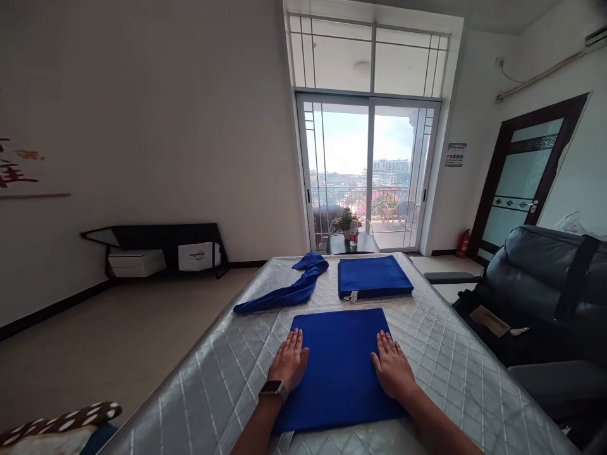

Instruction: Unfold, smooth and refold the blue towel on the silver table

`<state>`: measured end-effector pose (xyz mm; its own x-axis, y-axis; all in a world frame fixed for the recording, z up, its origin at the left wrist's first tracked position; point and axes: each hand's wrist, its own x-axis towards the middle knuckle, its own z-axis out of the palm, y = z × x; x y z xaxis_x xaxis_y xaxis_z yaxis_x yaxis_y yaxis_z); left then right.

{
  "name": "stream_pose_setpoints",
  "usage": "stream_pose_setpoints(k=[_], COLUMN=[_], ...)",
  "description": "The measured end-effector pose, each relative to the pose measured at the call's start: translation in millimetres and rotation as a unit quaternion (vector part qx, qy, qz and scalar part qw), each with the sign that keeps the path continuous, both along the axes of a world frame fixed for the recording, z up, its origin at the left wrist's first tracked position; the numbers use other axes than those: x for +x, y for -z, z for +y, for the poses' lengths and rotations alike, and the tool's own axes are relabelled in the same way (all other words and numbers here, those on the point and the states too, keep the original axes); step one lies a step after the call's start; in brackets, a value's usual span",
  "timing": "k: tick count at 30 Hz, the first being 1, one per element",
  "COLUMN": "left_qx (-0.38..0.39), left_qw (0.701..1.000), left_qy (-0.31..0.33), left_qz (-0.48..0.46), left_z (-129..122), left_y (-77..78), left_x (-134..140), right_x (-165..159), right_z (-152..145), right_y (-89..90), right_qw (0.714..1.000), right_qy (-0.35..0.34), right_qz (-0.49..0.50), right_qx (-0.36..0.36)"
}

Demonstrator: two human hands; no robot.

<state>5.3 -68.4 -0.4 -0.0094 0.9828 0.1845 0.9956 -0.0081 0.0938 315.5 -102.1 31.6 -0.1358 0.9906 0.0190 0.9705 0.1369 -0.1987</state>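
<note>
A folded blue cloth (339,373) lies flat in front of me as a neat rectangle, with a white tag at its near left edge. My left hand (289,359), with a watch on its wrist, rests palm down on the cloth's left edge, fingers stretched forward. On the opposite edge my right hand (392,366) lies flat too, its thumb pointing inward. Beyond them sits a stack of folded blue cloth (374,276) with a pale tag at its front. Left of that stack is a loose, twisted blue cloth (289,292).
The cloths lie on a quilted silver mattress (441,354). A black armchair (545,272) stands along the right side. Past the far end are a small dark table (367,243) with a bottle and plant, and glass sliding doors (370,164). A black rack (165,237) holding boxes is at left.
</note>
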Motion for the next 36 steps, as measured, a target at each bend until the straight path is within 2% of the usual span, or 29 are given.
stream_pose_setpoints(k=[6,10,13,17,19,21,23,25,30,36], left_qx=[-0.003,0.056,0.073,0.039,0.032,0.025,0.012,0.002,-0.026,-0.058], left_qw=[1.000,0.998,0.993,0.968,0.961,0.964,0.970,0.975,0.988,0.996], left_qy=[-0.015,0.015,0.092,0.248,0.276,0.264,0.241,0.221,0.149,0.063], left_qz=[0.014,0.012,0.002,0.003,0.000,-0.002,0.003,0.016,0.031,0.004], left_z=[-1.6,-10.3,-23.5,-40.5,-44.5,-45.8,-46.2,-47.5,-55.5,-71.8], left_y=[-5.8,-18.7,-27.1,-24.5,-21.5,-20.3,-20.8,-22.6,-27.9,-28.0], left_x=[-2.0,16.1,62.2,143.2,172.3,185.7,183.8,170.5,115.6,46.6], right_x=[1.6,3.0,4.5,9.0,11.9,13.5,13.1,11.1,7.7,8.0], right_z=[1.0,1.6,3.1,6.6,7.8,7.9,7.0,5.6,2.5,2.0], right_y=[-1.9,0.4,5.3,16.3,21.1,23.0,21.3,17.0,6.8,5.8], right_qw=[1.000,1.000,0.999,0.999,0.998,0.997,0.998,0.999,0.999,0.999], right_qy=[-0.004,-0.002,-0.004,-0.014,-0.035,-0.053,-0.046,-0.027,-0.008,-0.006], right_qz=[0.000,0.008,0.027,0.032,0.024,0.018,0.019,0.026,0.041,0.042], right_qx=[-0.001,0.006,0.016,0.032,0.041,0.048,0.048,0.040,0.024,0.017])
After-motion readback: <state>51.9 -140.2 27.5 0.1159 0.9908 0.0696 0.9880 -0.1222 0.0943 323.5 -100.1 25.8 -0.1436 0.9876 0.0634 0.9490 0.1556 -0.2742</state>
